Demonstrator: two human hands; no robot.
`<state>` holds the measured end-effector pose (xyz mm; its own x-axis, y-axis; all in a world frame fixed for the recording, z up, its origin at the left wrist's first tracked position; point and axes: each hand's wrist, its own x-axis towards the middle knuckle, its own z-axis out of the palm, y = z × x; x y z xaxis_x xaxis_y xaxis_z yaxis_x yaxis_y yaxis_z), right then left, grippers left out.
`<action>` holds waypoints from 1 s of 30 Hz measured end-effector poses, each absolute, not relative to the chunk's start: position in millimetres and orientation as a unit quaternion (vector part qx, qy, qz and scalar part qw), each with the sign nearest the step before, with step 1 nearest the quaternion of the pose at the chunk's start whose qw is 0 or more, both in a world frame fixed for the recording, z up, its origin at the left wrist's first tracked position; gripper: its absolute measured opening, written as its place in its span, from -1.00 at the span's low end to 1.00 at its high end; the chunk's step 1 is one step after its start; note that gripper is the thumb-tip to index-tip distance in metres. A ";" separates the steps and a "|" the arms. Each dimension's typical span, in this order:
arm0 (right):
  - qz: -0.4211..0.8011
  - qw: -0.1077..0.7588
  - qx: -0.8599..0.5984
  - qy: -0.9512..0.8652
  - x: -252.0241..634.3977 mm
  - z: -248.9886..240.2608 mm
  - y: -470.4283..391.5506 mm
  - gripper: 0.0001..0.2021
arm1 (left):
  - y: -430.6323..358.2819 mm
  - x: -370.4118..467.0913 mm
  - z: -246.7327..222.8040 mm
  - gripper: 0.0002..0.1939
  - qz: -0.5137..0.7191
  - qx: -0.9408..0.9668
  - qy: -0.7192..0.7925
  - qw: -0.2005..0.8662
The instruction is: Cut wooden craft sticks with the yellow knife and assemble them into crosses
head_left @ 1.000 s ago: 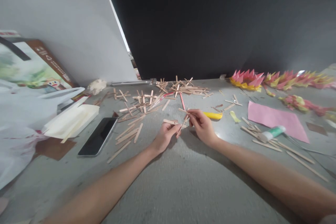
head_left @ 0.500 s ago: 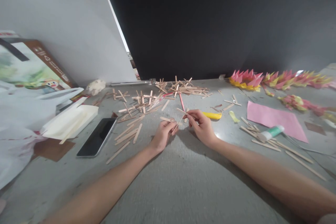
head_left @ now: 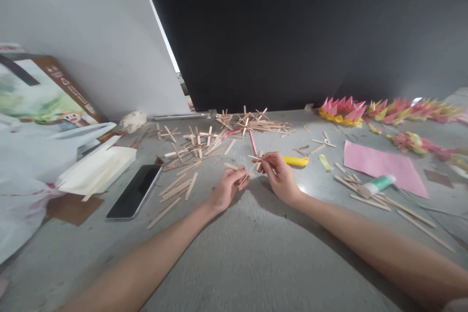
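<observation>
Wooden craft sticks (head_left: 252,168), crossed, sit pinched between the left hand (head_left: 226,189) and right hand (head_left: 280,175), fingers closed narrowly on them above the grey table (head_left: 256,253).

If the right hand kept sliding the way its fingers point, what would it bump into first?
The right hand points left and away, so probably the thin wooden craft sticks it pinches with the left hand, then the red pencil; depth is unclear.
</observation>
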<state>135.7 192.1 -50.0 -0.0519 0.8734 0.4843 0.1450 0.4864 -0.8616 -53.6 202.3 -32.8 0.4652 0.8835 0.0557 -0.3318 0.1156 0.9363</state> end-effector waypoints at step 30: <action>0.306 0.570 -0.383 -0.659 133.3 -44.1 189.9 -0.83 | 195.3 -51.0 -24.0 -0.69 0.385 0.393 0.255 0.795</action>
<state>133.3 189.9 -44.1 -0.0564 0.8541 0.5170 0.1570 0.5189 -0.8403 -51.0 195.3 -24.0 0.5732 0.8129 -0.1036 -0.4120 0.3951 0.8210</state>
